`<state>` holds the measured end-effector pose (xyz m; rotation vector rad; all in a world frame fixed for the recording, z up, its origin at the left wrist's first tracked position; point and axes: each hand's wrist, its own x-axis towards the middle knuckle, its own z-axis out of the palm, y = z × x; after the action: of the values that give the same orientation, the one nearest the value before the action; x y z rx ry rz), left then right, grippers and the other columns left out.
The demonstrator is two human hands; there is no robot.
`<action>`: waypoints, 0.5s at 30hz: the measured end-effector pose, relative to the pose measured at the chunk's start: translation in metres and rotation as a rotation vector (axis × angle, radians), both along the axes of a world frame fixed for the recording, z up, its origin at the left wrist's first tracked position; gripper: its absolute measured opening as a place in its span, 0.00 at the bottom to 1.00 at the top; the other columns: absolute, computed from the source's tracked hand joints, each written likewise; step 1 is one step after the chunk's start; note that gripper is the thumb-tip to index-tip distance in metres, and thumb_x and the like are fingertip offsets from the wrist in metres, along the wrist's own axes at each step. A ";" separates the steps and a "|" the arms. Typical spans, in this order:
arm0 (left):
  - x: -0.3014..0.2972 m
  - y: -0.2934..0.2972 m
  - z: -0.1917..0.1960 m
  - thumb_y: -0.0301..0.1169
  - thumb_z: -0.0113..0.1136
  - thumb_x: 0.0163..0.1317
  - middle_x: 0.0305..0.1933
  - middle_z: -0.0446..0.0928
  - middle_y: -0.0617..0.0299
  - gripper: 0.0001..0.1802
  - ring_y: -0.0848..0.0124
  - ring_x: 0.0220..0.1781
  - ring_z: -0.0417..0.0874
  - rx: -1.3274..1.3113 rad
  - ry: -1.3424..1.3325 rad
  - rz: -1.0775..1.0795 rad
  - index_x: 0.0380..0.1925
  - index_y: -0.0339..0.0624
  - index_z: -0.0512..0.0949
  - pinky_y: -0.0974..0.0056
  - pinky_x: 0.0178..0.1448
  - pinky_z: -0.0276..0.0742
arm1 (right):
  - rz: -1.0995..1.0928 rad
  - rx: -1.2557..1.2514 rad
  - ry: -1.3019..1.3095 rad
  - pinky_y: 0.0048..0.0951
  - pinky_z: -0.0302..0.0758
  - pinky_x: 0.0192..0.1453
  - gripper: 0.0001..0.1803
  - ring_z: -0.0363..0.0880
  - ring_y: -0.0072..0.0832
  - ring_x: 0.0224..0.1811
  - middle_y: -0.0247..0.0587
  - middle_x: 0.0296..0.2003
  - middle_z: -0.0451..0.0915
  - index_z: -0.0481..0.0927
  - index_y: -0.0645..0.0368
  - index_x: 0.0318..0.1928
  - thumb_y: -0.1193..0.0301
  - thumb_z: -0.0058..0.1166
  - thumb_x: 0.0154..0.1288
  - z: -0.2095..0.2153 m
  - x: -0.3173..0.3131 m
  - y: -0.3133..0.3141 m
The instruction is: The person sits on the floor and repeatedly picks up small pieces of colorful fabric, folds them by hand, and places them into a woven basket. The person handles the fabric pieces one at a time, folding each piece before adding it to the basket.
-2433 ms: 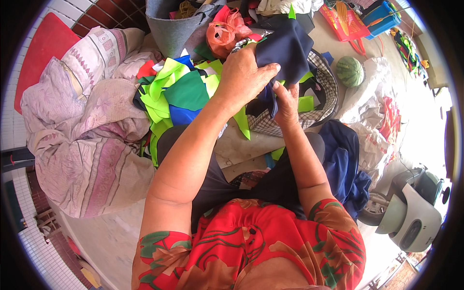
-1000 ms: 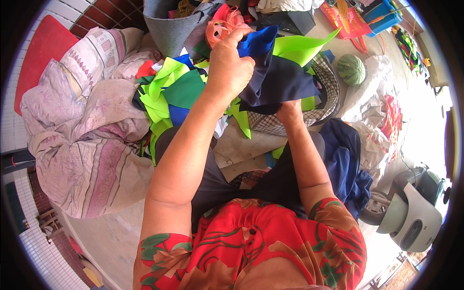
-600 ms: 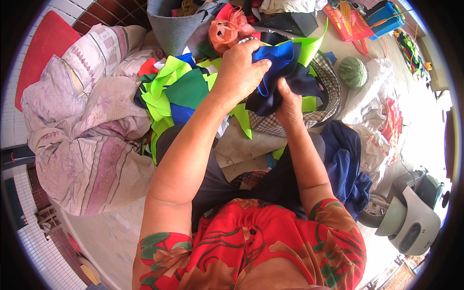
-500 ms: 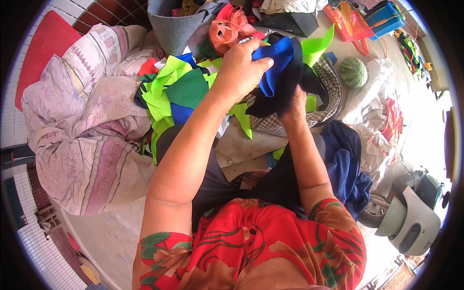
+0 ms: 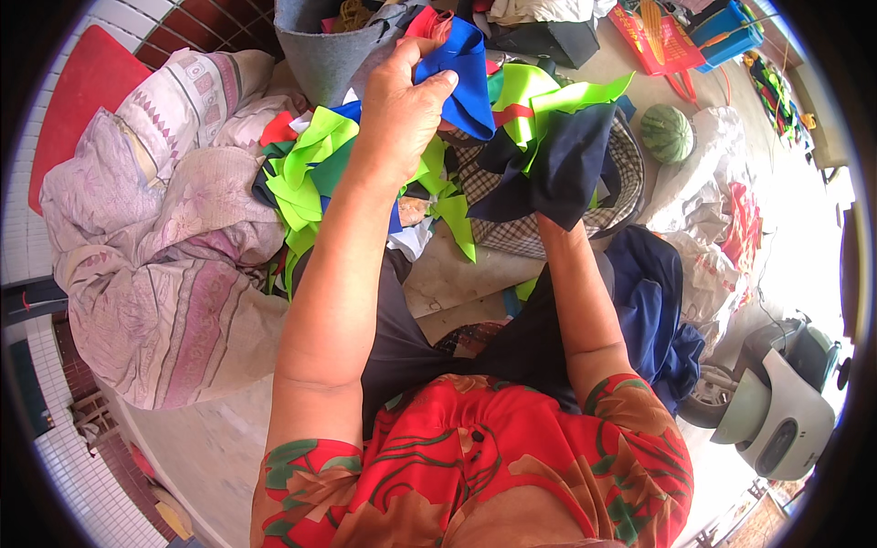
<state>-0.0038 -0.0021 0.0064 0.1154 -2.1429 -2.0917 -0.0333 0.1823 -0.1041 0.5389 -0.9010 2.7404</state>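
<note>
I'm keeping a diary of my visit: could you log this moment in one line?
left grip: blue cloth | right grip: hidden under navy cloth | below: checked container | farther right: watermelon

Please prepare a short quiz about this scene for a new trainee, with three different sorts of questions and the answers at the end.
1. Multiple choice: What colour is the raised cloth in the left hand?
A) white
B) blue
C) red

2. True or false: The watermelon lies to the right of the checked fabric.

3. Fill in the colour: A ____ draped cloth covers most of the right hand.

Key: 1. B; 2. True; 3. dark blue.
</note>
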 end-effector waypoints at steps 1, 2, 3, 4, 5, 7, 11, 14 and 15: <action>-0.001 0.000 -0.003 0.24 0.55 0.57 0.44 0.78 0.58 0.19 0.74 0.41 0.80 -0.088 0.068 0.019 0.51 0.35 0.72 0.69 0.43 0.78 | -0.107 0.161 0.039 0.26 0.59 0.61 0.29 0.64 0.27 0.53 0.40 0.51 0.66 0.56 0.63 0.63 0.63 0.47 0.68 0.000 0.004 -0.002; -0.003 0.001 -0.006 0.22 0.55 0.56 0.44 0.78 0.58 0.19 0.74 0.41 0.80 -0.175 0.136 0.038 0.50 0.35 0.72 0.70 0.44 0.77 | -0.186 0.301 0.034 0.28 0.60 0.60 0.28 0.65 0.27 0.52 0.40 0.49 0.67 0.57 0.63 0.62 0.64 0.48 0.67 0.004 0.005 -0.004; -0.003 0.001 -0.008 0.21 0.55 0.55 0.44 0.78 0.58 0.19 0.75 0.42 0.80 -0.243 0.168 0.055 0.50 0.35 0.73 0.70 0.45 0.76 | -0.265 0.442 0.029 0.29 0.61 0.58 0.27 0.66 0.28 0.50 0.39 0.47 0.68 0.58 0.63 0.60 0.65 0.49 0.65 0.009 0.006 -0.004; -0.004 0.002 -0.010 0.20 0.55 0.55 0.44 0.78 0.58 0.20 0.75 0.43 0.79 -0.310 0.199 0.073 0.50 0.35 0.73 0.71 0.46 0.75 | -0.331 0.568 0.031 0.30 0.62 0.56 0.26 0.66 0.28 0.48 0.39 0.45 0.69 0.59 0.63 0.58 0.66 0.50 0.64 0.014 0.008 -0.005; -0.004 0.003 -0.011 0.18 0.54 0.54 0.45 0.78 0.58 0.20 0.76 0.43 0.79 -0.379 0.230 0.091 0.50 0.35 0.73 0.71 0.48 0.74 | -0.398 0.691 0.033 0.31 0.63 0.55 0.24 0.67 0.29 0.46 0.38 0.43 0.69 0.60 0.63 0.56 0.68 0.51 0.63 0.021 0.011 -0.006; -0.002 0.007 -0.011 0.18 0.55 0.54 0.45 0.78 0.57 0.20 0.75 0.44 0.79 -0.364 0.218 0.064 0.50 0.36 0.73 0.70 0.48 0.74 | -0.505 0.908 0.053 0.33 0.65 0.50 0.20 0.68 0.30 0.42 0.38 0.38 0.70 0.63 0.63 0.51 0.70 0.51 0.62 0.033 0.020 -0.008; 0.003 0.019 -0.006 0.17 0.56 0.53 0.45 0.79 0.56 0.20 0.74 0.46 0.79 -0.380 0.127 -0.026 0.49 0.36 0.73 0.70 0.50 0.73 | -0.719 1.202 0.246 0.32 0.68 0.42 0.20 0.69 0.29 0.36 0.38 0.33 0.70 0.65 0.62 0.46 0.74 0.55 0.53 0.027 0.022 -0.006; 0.006 0.023 -0.009 0.17 0.57 0.52 0.39 0.80 0.54 0.21 0.70 0.43 0.81 -0.487 0.152 -0.033 0.48 0.38 0.73 0.68 0.49 0.74 | -0.996 1.847 0.655 0.35 0.70 0.39 0.16 0.72 0.34 0.33 0.42 0.32 0.72 0.73 0.59 0.39 0.68 0.57 0.49 0.024 0.027 0.000; 0.007 0.026 -0.011 0.17 0.58 0.52 0.38 0.80 0.53 0.21 0.69 0.42 0.82 -0.514 0.160 -0.035 0.48 0.39 0.73 0.67 0.48 0.75 | -0.904 1.894 0.631 0.36 0.70 0.38 0.15 0.73 0.35 0.32 0.43 0.31 0.73 0.74 0.58 0.37 0.66 0.56 0.48 0.017 0.026 0.001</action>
<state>0.0027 0.0239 -0.0045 -0.1426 -2.5046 -1.4413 -0.0072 0.1835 -0.0876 0.7574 -2.3431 0.2770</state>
